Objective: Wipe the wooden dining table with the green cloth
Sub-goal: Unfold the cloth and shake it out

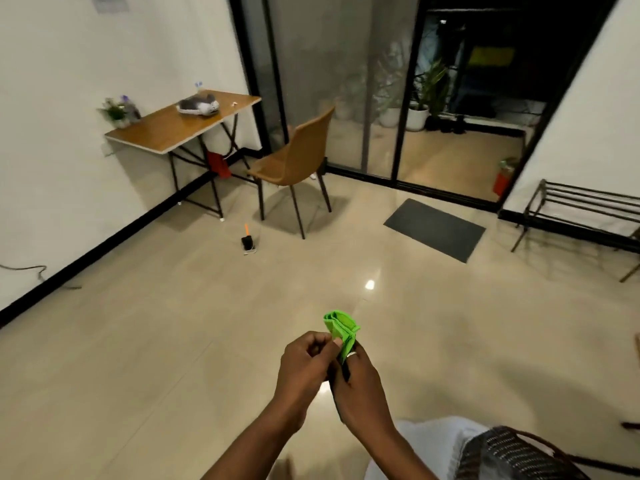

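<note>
Half the green cloth (341, 332) behind fingers (351, 356)

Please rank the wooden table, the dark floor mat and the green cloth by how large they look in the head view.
1. wooden table
2. dark floor mat
3. green cloth, though it is nearest the camera, so its true size is unsure.

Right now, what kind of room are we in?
Likely a home dining or entry room: a small wooden table against the wall with a chair, sliding glass doors with potted plants beyond, a doormat and a shoe rack.
</note>
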